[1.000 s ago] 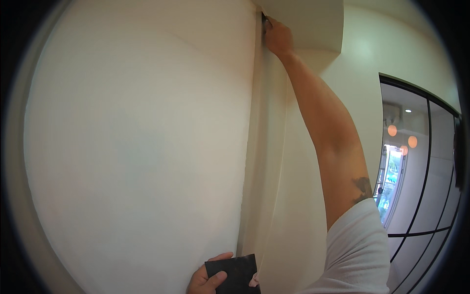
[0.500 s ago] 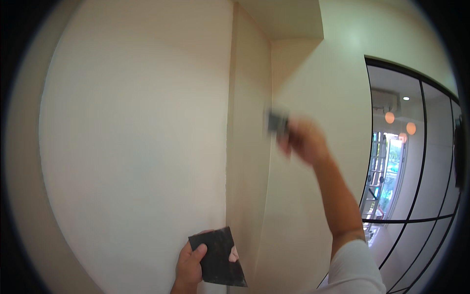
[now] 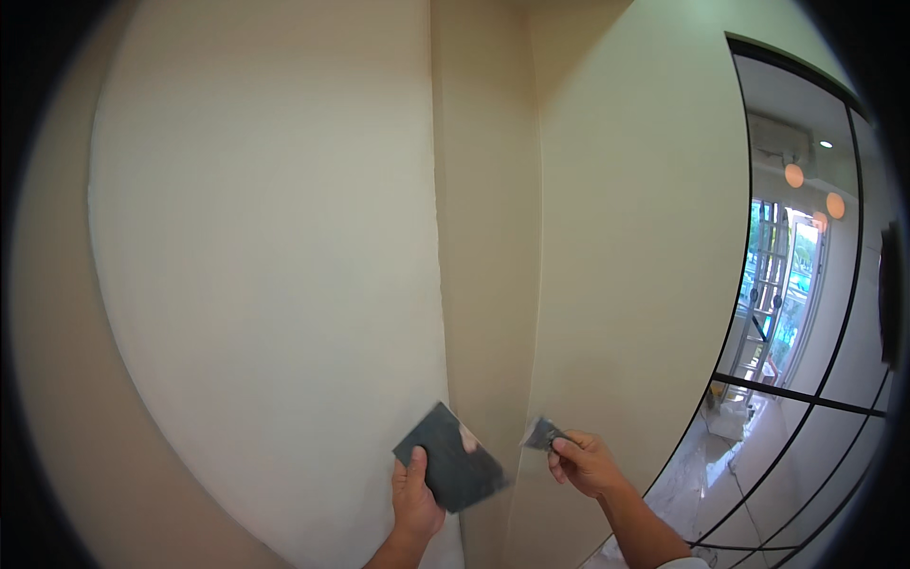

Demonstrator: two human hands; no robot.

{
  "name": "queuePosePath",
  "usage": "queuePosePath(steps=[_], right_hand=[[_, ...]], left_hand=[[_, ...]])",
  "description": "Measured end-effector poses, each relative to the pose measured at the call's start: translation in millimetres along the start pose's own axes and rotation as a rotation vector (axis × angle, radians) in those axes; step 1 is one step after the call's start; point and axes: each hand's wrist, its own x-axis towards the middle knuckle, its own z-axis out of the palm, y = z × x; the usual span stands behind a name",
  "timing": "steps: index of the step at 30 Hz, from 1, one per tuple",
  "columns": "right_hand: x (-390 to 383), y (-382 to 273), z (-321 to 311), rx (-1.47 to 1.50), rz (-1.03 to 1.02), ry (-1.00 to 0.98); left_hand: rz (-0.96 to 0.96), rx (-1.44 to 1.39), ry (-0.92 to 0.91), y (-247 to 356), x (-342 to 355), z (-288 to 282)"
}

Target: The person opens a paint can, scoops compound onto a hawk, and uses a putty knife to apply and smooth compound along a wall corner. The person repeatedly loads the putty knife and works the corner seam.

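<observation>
My left hand (image 3: 417,498) grips a dark, flat rectangular plate (image 3: 450,465), thumb on its face and the other fingers behind it. A small dab of pale pinkish paste (image 3: 468,438) sits near the plate's upper right edge. To the right, my right hand (image 3: 586,465) pinches a small putty knife (image 3: 543,433), its blade pointing up and left. A narrow gap separates the knife from the plate. Both hands are low in view, in front of the wall corner.
A broad white wall panel (image 3: 265,266) fills the left, ending at a slightly rough vertical edge beside a beige recess (image 3: 488,237). A cream wall (image 3: 635,247) stands on the right. Beyond it, a black-framed glass partition (image 3: 801,284) shows round lamps and a bright window.
My right hand has come down from high on the wall with the putty knife, close to the plate. My left hand has shifted up and right, tilting the plate. The view has turned downward.
</observation>
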Motion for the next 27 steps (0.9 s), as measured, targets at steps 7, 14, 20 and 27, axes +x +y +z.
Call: queuePosePath(steps=[7, 14, 20, 27], right_hand=[[-53, 45, 76, -0.069, 0.067, -0.012], [-65, 48, 92, -0.146, 0.003, 0.049], [-70, 28, 85, -0.220, -0.124, 0.066], [-73, 73, 24, -1.075, -0.720, -0.306]], left_hand=[[0.469, 0.455, 0.084, -21, -38, -19], [0.419, 0.754, -0.337, 5, -61, -30], [0.152, 1.085, -0.467, 13, -80, -54], [-0.853, -0.320, 0.497, -52, -121, -54]])
